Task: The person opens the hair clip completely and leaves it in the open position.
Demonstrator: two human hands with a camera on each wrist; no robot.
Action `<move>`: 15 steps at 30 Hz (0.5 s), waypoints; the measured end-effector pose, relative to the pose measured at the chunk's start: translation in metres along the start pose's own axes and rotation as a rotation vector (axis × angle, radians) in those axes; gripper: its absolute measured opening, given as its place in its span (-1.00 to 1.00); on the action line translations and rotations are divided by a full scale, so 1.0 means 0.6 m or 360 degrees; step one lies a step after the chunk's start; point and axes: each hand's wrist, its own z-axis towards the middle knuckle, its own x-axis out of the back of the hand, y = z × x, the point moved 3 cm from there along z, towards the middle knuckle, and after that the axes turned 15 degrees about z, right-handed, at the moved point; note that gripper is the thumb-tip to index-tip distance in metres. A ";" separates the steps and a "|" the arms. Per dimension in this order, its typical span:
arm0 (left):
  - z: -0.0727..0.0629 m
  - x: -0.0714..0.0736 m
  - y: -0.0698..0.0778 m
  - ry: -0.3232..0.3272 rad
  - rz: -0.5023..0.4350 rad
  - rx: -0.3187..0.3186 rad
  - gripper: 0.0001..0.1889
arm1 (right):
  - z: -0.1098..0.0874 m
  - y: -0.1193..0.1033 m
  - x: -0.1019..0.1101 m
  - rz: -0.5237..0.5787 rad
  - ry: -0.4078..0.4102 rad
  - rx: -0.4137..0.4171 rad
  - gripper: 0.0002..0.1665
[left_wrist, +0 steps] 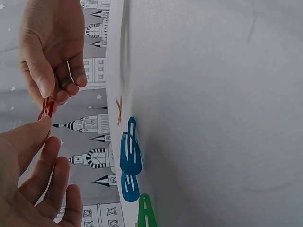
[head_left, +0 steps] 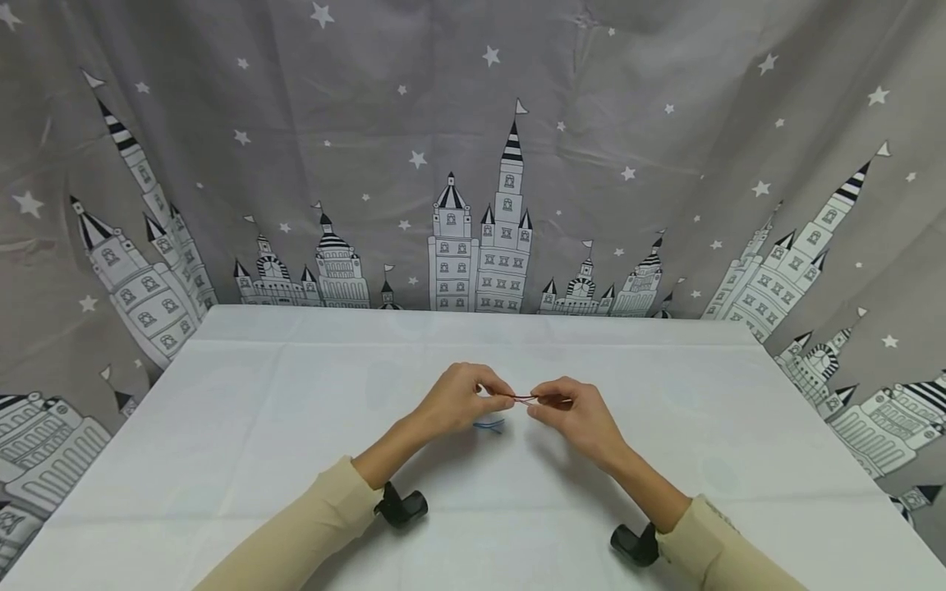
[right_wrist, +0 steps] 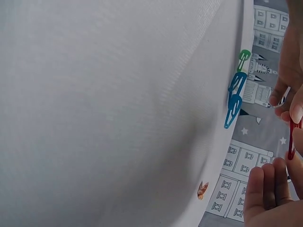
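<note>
A red snap hair clip is held above the table between both hands. My left hand pinches one end of it between thumb and forefinger. At the other end, my right hand pinches it the same way. In the left wrist view, several blue snap clips lie overlapping on the table, with a green snap clip close by. The right wrist view shows the blue clips in a row with the green clip. A small orange item lies apart from them; its kind is unclear.
The white-covered table reaches back to a grey curtain printed with castles and stars. Dark devices are strapped to both wrists, beside the beige sleeves.
</note>
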 end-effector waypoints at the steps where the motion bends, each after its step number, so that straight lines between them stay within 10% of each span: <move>1: 0.000 0.000 0.000 0.0002 0.0001 0.0003 -0.93 | 0.000 -0.001 0.000 -0.0006 0.0000 0.0004 -0.75; 15: 0.006 -0.002 -0.002 -0.0019 0.0013 0.0038 -0.94 | 0.005 0.009 0.006 -0.0024 0.0000 0.0059 -0.76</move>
